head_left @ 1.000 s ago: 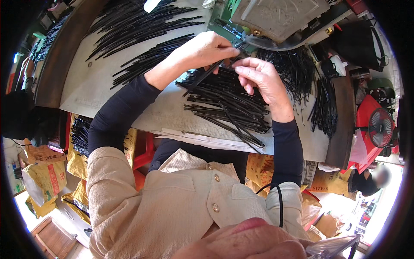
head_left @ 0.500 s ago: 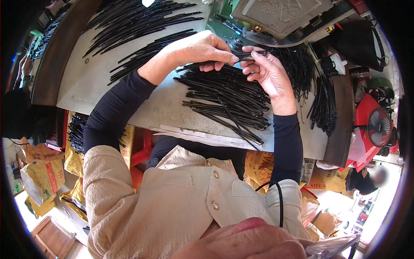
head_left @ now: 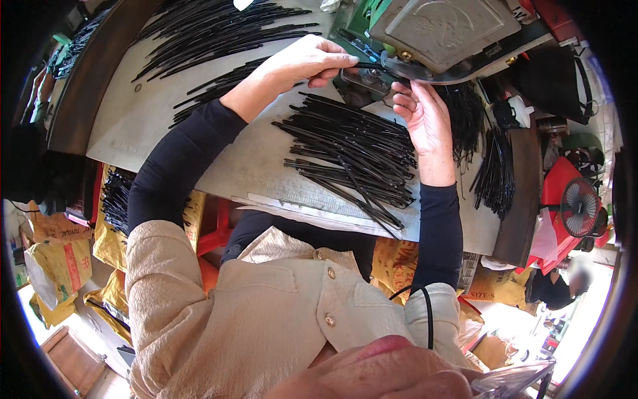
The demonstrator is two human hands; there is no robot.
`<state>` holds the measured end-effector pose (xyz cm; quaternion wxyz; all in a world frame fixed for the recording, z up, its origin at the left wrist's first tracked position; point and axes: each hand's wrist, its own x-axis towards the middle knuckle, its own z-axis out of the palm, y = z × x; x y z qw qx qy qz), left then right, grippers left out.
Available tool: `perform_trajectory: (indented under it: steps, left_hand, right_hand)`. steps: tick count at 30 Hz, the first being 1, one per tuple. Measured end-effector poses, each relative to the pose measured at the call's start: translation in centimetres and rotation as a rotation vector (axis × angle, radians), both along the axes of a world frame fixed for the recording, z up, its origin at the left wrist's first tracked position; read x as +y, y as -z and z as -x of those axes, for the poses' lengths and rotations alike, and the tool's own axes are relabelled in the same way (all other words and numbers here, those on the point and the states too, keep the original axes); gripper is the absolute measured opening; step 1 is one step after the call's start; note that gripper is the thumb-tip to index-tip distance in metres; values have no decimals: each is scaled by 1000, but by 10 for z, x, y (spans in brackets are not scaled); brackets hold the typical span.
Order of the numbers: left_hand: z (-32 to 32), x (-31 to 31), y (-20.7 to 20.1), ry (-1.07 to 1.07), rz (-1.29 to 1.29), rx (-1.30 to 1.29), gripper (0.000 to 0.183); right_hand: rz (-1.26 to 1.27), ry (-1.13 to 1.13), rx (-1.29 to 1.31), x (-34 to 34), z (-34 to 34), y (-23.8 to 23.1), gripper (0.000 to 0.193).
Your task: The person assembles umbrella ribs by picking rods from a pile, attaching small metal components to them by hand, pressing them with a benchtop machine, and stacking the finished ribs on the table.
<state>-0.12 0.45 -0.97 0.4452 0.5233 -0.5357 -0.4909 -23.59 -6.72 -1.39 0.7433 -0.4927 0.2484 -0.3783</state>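
Observation:
My left hand (head_left: 314,61) pinches one end of a thin black strip (head_left: 369,65), which looks like a narrow strap or cord. The strip runs right to the underside of a metal machine head (head_left: 446,30). My right hand (head_left: 425,114) is raised just below the machine, thumb and forefinger together at a dark end of the strip; the machine's edge partly hides the fingertips. Below my hands lies a pile of similar black strips (head_left: 352,149) on the pale worktable (head_left: 219,176).
More black strips (head_left: 212,40) spread over the table's far left. Thin black bundles (head_left: 493,169) hang at the right edge. A small fan (head_left: 581,207) stands beside a red object at right. Yellow sacks (head_left: 63,266) sit below left. Another person (head_left: 553,282) is at the far right.
Both hands have moved up and away from me, bringing the strip from above the pile to the machine head. My hands are slightly farther apart.

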Motion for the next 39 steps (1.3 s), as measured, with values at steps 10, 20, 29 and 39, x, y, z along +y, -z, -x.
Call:
perform_trajectory:
  steps: [10,20,29,39]
  left_hand:
    - [-1,-1,-2,5,-3,-12,32]
    - [-3,-3,2,3,6,8,31]
    - [-2,-7,-1,13,-20,-65,30]
    - [-4,-5,-8,29,-60,-95,37]
  right_hand:
    - [17,28,25,-1,-1,2,21]
    - [13,18,-27,-2,-2,2,22]
    - [23,71,-9,-2,-2,4,20]
    - [-79,43,-25,-11,4,8,22]
